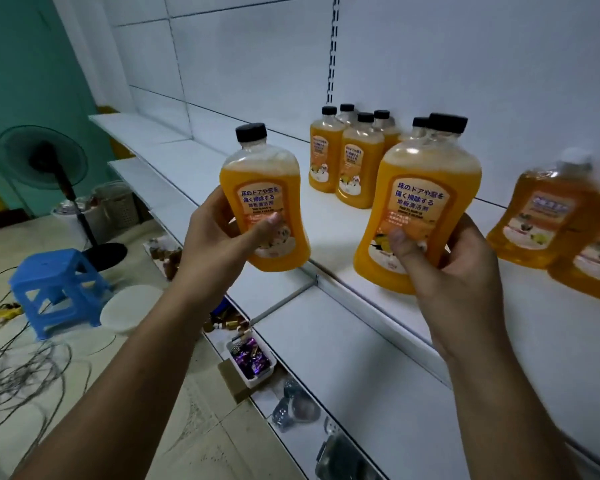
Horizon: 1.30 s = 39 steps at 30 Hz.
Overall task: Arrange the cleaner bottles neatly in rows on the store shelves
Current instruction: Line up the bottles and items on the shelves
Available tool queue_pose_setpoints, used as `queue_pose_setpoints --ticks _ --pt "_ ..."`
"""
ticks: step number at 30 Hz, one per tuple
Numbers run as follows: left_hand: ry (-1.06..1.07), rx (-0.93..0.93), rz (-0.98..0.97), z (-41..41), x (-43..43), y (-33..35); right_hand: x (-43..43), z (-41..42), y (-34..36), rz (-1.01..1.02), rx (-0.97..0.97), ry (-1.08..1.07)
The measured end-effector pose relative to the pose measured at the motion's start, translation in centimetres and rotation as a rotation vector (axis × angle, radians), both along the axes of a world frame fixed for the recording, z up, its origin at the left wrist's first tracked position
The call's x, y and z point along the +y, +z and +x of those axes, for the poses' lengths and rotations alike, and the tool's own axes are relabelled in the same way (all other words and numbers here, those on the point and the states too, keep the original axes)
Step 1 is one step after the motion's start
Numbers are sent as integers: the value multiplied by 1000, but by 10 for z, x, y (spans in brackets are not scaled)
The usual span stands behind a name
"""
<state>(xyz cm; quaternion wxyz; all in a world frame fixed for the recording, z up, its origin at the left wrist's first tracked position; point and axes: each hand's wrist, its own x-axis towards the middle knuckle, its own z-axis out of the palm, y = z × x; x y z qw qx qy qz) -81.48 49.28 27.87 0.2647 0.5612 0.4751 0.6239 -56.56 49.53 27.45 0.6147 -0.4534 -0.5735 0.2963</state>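
My left hand grips an orange cleaner bottle with a black cap, held upright in front of the white shelf. My right hand grips a second, nearer orange bottle around its lower body, label facing me. Several matching bottles stand in a cluster at the back of the same shelf, against the white back panel. At the right edge two darker orange bottles with white caps stand on the shelf, blurred.
A lower white shelf juts out below. On the floor to the left are a blue plastic stool, a standing fan, a white round lid, tangled cables and a tray of small wrapped items.
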Motion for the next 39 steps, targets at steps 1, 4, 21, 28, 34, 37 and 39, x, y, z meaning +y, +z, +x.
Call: queue_pose_setpoints --ticks 1,4,21,28,34,37,39 --pt "-27 9 4 -5 16 0 9 -5 0 1 -8 -25" --pt "-113 43 19 -25 67 1 32 -21 0 5 -35 -103" --pt "-590 209 25 -80 311 0 157 -62 32 -162 -222 -516" --pt "-646 187 -31 -76 330 -18 173 -60 10 -273 -270 -575" --pt "-724 82 -42 -69 317 -17 181 -60 2 -268 -288 -636" --pt "-726 97 -50 -67 317 -15 182 -57 0 -292 -306 -633" --pt "-716 96 -58 -66 316 -15 181 -55 -2 -307 -326 -626"
